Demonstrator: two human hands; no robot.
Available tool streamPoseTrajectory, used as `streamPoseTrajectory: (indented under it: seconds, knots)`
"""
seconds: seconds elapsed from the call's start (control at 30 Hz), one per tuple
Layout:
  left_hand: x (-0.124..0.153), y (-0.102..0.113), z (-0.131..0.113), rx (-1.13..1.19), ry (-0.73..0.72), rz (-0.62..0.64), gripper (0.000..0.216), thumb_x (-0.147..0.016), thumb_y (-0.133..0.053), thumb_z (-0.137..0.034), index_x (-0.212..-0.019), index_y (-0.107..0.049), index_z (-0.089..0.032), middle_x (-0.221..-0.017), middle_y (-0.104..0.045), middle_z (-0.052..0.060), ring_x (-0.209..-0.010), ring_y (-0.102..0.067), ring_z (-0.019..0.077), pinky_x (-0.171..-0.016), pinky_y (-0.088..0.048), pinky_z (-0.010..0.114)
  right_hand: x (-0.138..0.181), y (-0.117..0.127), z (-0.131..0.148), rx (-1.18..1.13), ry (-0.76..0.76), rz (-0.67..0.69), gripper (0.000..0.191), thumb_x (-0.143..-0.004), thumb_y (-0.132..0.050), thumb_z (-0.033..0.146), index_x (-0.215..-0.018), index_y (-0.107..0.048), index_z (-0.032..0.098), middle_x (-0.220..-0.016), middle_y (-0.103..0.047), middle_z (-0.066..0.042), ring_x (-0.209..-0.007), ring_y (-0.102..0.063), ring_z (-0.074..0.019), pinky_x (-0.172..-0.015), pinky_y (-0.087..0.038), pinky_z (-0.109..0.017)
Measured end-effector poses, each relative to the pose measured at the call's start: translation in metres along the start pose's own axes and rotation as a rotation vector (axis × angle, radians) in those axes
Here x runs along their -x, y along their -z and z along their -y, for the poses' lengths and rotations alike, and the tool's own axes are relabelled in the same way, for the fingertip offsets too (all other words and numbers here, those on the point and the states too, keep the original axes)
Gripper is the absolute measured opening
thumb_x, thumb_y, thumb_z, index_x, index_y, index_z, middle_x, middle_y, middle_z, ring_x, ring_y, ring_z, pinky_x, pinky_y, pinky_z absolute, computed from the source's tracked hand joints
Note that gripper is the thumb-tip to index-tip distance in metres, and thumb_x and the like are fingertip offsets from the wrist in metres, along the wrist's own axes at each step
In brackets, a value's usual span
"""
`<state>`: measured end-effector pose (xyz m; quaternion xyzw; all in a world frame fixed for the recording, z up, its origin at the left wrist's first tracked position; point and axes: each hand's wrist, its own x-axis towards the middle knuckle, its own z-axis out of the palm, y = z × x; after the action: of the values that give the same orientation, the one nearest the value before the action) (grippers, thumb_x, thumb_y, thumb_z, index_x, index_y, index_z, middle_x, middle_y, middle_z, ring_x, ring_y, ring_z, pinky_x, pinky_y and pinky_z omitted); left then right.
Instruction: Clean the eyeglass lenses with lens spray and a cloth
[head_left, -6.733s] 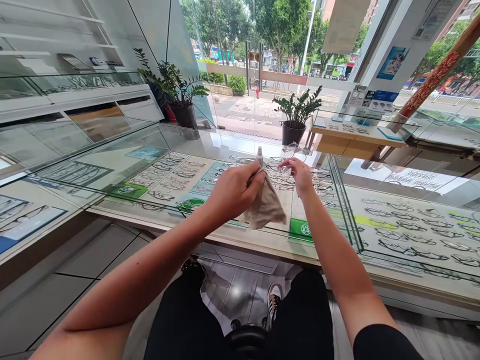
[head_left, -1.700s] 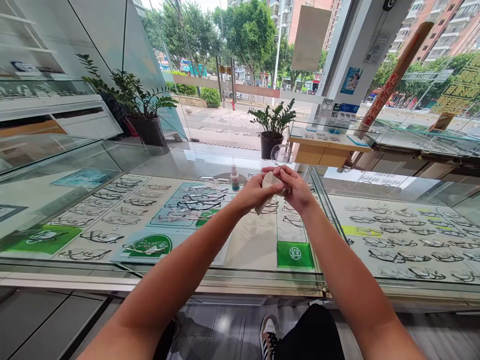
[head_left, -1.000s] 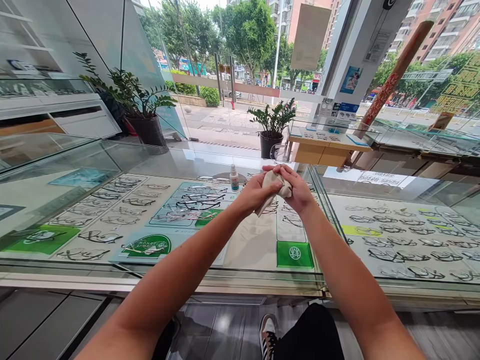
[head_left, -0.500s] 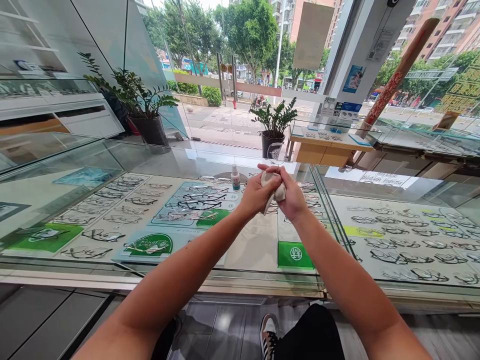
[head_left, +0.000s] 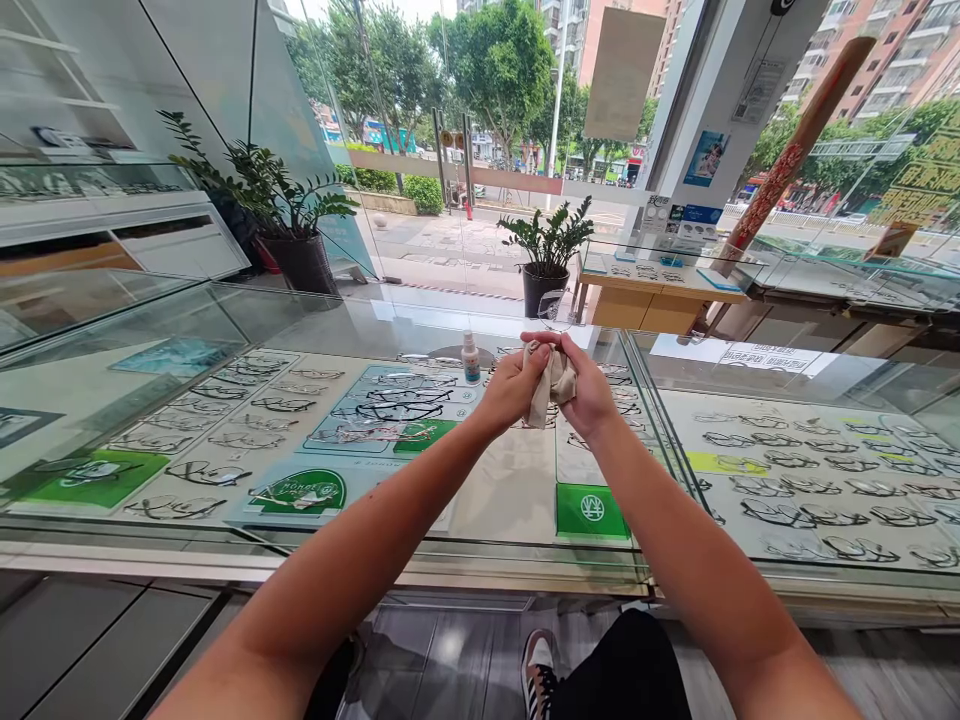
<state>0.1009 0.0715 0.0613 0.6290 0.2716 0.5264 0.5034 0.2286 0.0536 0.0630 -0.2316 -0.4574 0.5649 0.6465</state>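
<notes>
Presently both hands meet above the glass display counter (head_left: pixel 480 560), out past its near edge and over the seam where two cases join. Left hand (head_left: pixel 511 388) closed around a beige cloth (head_left: pixel 545 385), fingers curled, thumb pressing the fabric inward. Right hand (head_left: pixel 587 393) also closed, pinching the cloth from the other side; the two hands touch through it. A pair of clear-framed glasses (head_left: pixel 553 305) sticks up just beyond the knuckles, one lens showing against the dark pot behind. The rest of the frame is wrapped or hidden, so I cannot tell exactly which fingers grip it; probably the right hand steadies it while the left rubs.

Held high and clear of the countertop, likely so the cloth can turn around the lens without dragging on the glass.

Small white spray bottle (head_left: pixel 470 358) stands upright on the counter just left of the hands, near but not touching. Rows of display frames (head_left: pixel 375 405) lie under the glass, sealed off. Potted plant (head_left: pixel 551 250) sits beyond the far edge, another larger plant (head_left: pixel 281 215) at the far left corner.

Open room: bare glass top to the right of the hands and toward the near edge. The bottle is the only loose thing close by.
</notes>
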Motion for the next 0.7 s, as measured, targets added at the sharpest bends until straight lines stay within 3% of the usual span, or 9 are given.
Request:
streamPoseTrajectory:
  seconds: [0.17,0.37,0.53,0.7]
  knots:
    - [-0.002,0.011,-0.003,0.051,0.145,0.186,0.079,-0.074,-0.084,-0.094,-0.081,-0.064,-0.018,-0.069,-0.06,0.0,-0.061,-0.049,0.0132,-0.057,-0.039,0.028,-0.005,0.01,0.001,-0.023,-0.027,-0.062,0.027,-0.097,-0.078,0.051,-0.096,-0.087,0.025,-0.118,-0.091,-0.004,-0.117,-0.081,-0.0257,-0.106,-0.064,-0.038]
    - [-0.003,0.019,-0.007,0.081,0.177,0.332,0.066,-0.072,-0.1,-0.071,-0.09,-0.071,-0.016,-0.078,-0.069,0.003,-0.067,-0.06,0.0155,-0.065,-0.048,0.028,-0.009,0.018,0.003,-0.025,-0.07,-0.079,0.025,-0.096,-0.081,0.048,-0.088,-0.085,0.025,-0.111,-0.092,-0.006,-0.104,-0.082,-0.0237,-0.098,-0.066,-0.038]
    - [-0.002,0.017,-0.005,0.0,0.122,0.281,0.06,-0.07,-0.102,-0.062,-0.089,-0.072,-0.014,-0.077,-0.068,0.002,-0.068,-0.057,0.0141,-0.065,-0.044,0.027,-0.008,0.015,0.002,-0.057,-0.08,-0.063,0.026,-0.095,-0.083,0.051,-0.088,-0.083,0.025,-0.115,-0.091,-0.007,-0.116,-0.082,-0.0272,-0.103,-0.066,-0.042]
    - [0.001,0.009,-0.002,-0.092,0.037,0.106,0.052,-0.077,-0.093,-0.063,-0.083,-0.071,-0.016,-0.072,-0.064,0.001,-0.068,-0.053,0.0138,-0.063,-0.041,0.028,-0.004,0.006,0.002,-0.083,-0.075,-0.016,0.023,-0.1,-0.079,0.047,-0.092,-0.086,0.026,-0.128,-0.09,-0.005,-0.125,-0.08,-0.0248,-0.108,-0.065,-0.038]
